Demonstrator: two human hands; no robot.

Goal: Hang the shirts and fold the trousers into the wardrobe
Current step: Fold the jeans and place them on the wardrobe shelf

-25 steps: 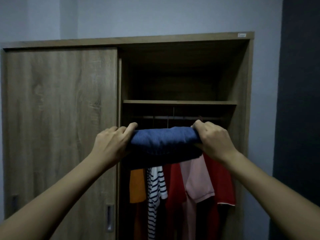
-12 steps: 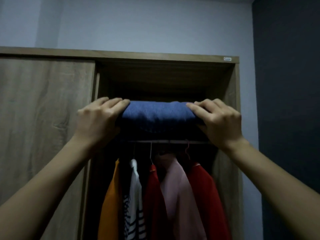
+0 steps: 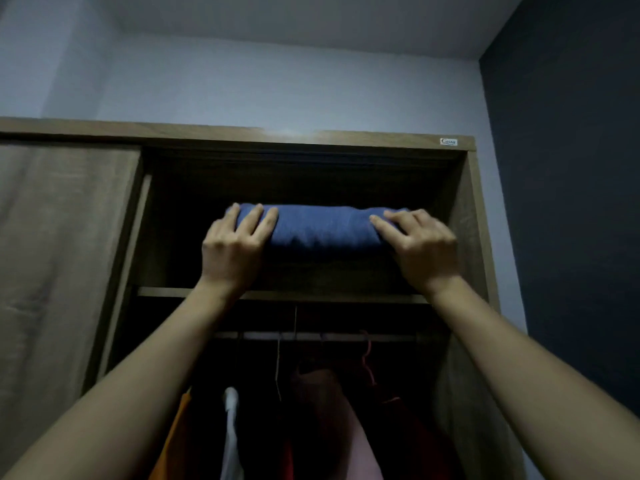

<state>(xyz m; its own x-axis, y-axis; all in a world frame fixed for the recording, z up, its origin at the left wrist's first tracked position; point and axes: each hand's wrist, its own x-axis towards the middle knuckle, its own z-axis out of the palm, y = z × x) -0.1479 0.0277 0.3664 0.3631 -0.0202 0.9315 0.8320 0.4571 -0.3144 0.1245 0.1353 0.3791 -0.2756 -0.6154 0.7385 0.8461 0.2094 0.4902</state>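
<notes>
The step in hand is stowing a pair of folded trousers (image 3: 322,228) on the top shelf (image 3: 277,293) of the wardrobe (image 3: 464,216). The blue bundle sits in the centre of the frame, inside the upper compartment, lying lengthwise across the opening. It appears to rest on the shelf board, though the board's front edge hides the underside, so I cannot tell whether its full weight is down.

The left hand (image 3: 235,247) is laid over the bundle's left end, fingers (image 3: 258,220) spread flat across the top of the cloth. The right hand (image 3: 420,245) covers the right end in the same way. Neither grip is clenched; both read as open palms pressing or steadying the fabric rather than pinching it.

In the lower part of the frame, the rail (image 3: 311,336) carries hangers, and shirts (image 3: 232,431) hang from it in orange, white, red and pink, which suggests the hanging part of the task is well along. The sliding door (image 3: 62,254) stands closed at the left of the frame.

The next move probably calls for a short push to seat the bundle deeper on the shelf, then lifting both hands off cleanly, without dragging the top fold open or pulling the bundle forward over the edge.
</notes>
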